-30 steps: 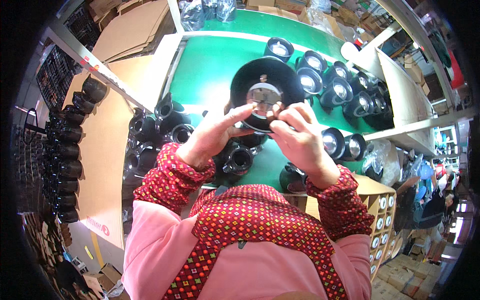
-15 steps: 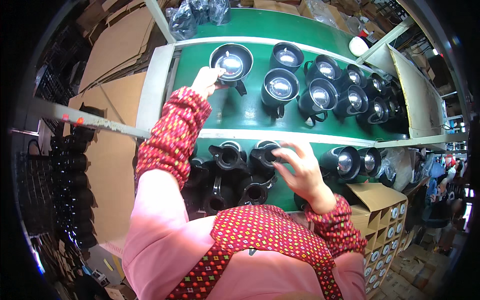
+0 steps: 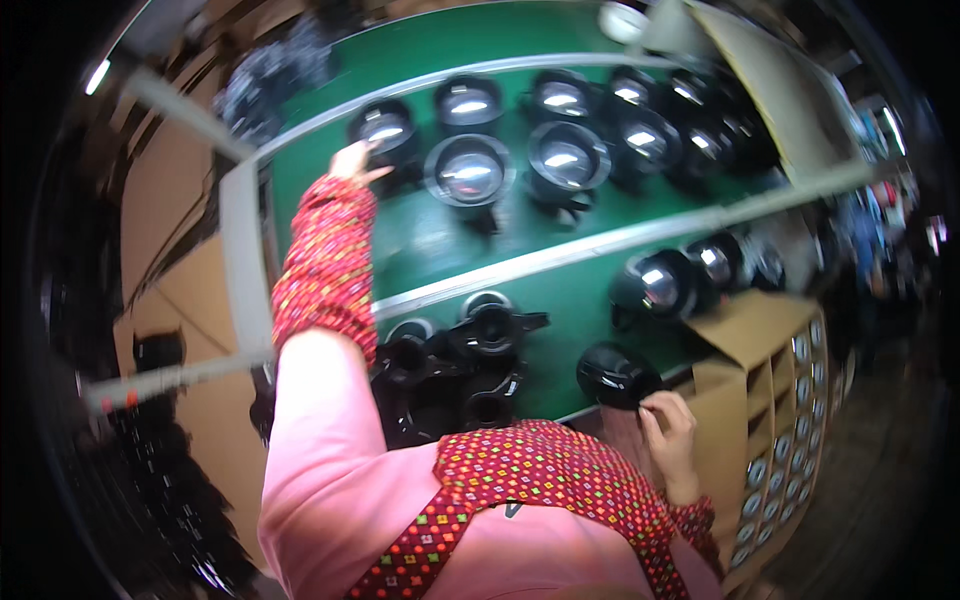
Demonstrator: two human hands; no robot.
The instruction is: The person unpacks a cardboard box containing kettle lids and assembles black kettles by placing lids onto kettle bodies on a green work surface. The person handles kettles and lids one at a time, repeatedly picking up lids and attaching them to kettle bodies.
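- Apron (image 3: 550,450), dark red with bright specks, at 6 o'clock from the middle of the view, over a pink top.
- Right hand (image 3: 675,435), at 4 o'clock: fingers bent, thumb close to them, at the near edge of the pot. Whether it grips anything, I cannot tell.
- Pot (image 3: 612,372), black, rounded and shiny, also toward 4 o'clock, just beyond that hand's fingertips.
- Box (image 3: 718,420), brown card, between 3 and 4 o'clock, flap raised; its partitions hold rows of pale-ended round pieces.
- Jugs (image 3: 490,330), black, crowded together between 6 and 8 o'clock.
- Two cups (image 3: 655,285), dark with bright insides, side by side near 3 o'clock.
- Rail (image 3: 560,255), pale, slanting across the green table (image 3: 430,240); the left sleeve reaches over it.
- Left hand (image 3: 352,163), between 10 and 11 o'clock: blurred, thumb held out from the fingers, at the cup's near left side. Whether it grasps, I cannot tell.
- Cup (image 3: 390,130), black, shiny inside, upright on the table at 11 o'clock.
- More cups (image 3: 568,160), similar, grouped from 12 round to 2 o'clock.
- Bags (image 3: 270,85), blurred, farther off toward 10 to 11 o'clock.
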